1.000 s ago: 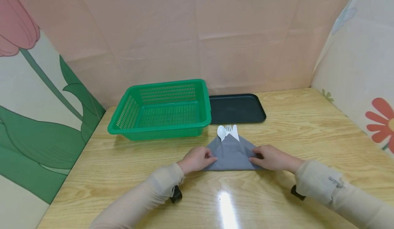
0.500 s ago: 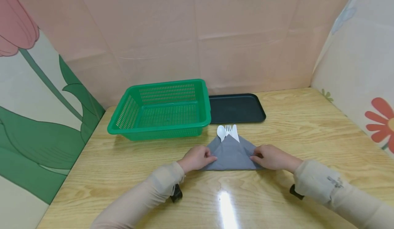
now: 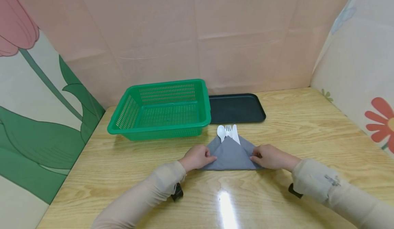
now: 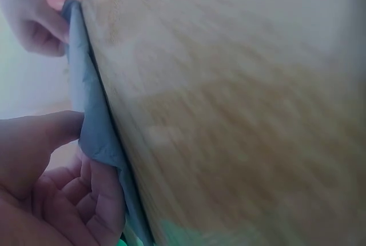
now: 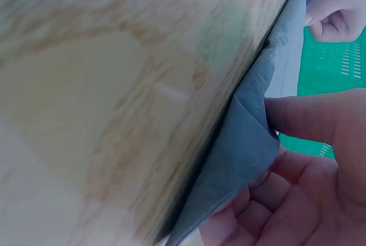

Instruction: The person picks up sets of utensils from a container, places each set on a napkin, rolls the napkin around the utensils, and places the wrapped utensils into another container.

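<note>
A grey napkin [image 3: 229, 158], folded into a rough triangle, lies on the table in the head view. From under its top flap stick out the ends of a white spoon [image 3: 221, 132], a white fork [image 3: 228, 129] and a white knife [image 3: 235, 131]; their lower parts are covered. My left hand [image 3: 197, 157] pinches the napkin's left side, thumb on top. On the right side, my right hand [image 3: 270, 157] pinches the cloth likewise. Both wrist views show a fold of the napkin [image 5: 234, 149] between thumb and curled fingers.
A green plastic basket [image 3: 166, 128] stands behind the napkin to the left. Beside it, a black tray [image 3: 237, 108] lies flat against the back, just beyond the cutlery tips. Printed cloths hang along the back and sides of the wooden table [image 3: 123, 181].
The tip of the napkin's top flap has dropped slightly toward me, so a little more of the cutlery shows. Both hands keep their pinch and have barely moved.
</note>
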